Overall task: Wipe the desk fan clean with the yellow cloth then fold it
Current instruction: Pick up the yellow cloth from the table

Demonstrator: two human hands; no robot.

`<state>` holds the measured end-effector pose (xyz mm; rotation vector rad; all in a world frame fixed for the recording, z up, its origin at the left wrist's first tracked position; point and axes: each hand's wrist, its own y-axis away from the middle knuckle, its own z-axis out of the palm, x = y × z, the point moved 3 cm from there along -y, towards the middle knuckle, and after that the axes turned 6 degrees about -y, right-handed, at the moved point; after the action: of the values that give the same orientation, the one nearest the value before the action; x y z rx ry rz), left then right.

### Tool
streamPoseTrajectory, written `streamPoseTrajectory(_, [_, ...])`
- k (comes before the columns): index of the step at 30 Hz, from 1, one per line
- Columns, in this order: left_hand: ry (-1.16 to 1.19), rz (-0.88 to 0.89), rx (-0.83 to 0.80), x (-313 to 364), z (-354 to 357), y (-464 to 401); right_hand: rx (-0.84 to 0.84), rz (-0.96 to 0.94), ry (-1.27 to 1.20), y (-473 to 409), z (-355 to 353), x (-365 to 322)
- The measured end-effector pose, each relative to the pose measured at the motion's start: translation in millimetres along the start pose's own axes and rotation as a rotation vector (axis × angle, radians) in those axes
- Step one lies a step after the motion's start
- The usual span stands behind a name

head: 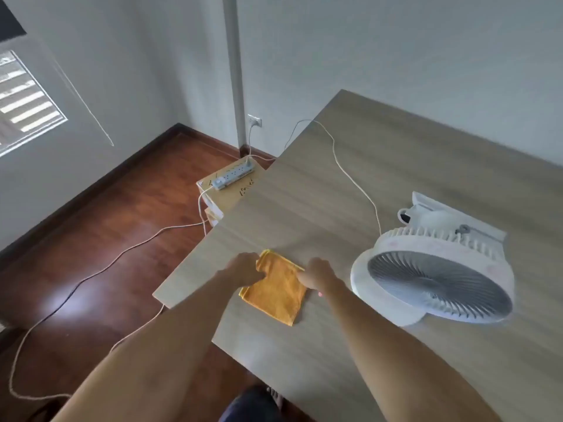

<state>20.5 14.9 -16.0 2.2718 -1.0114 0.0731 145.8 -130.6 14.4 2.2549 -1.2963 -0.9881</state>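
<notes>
The yellow cloth [278,292] lies folded into a narrow rectangle on the wooden table [396,166], near its left edge. My left hand [243,268] grips the cloth's far left edge, fingers curled over it. My right hand [318,274] holds the far right edge of the same cloth. The white desk fan [435,269] stands to the right of the cloth, tilted so its grille faces up toward me, a short gap from my right hand.
The fan's white cord [350,181] runs across the table and over its far left edge. A power strip [233,176] sits on a cardboard box [225,194] on the red-brown floor. More cables [91,274] trail over the floor at left.
</notes>
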Motion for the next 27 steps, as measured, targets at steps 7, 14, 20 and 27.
streamPoseTrajectory(7, [0.100,-0.099,0.100,5,21,4,0.065,0.164,-0.285,3,33,31])
streamPoseTrajectory(14, [0.196,-0.109,0.200,-2,30,1,0.176,0.128,-0.379,-6,43,39])
streamPoseTrajectory(20, [0.248,-0.078,0.204,-4,19,-3,0.316,-0.090,-0.438,-1,35,36])
streamPoseTrajectory(27, [0.219,0.281,0.213,34,-29,1,0.472,-0.373,-0.525,34,11,11])
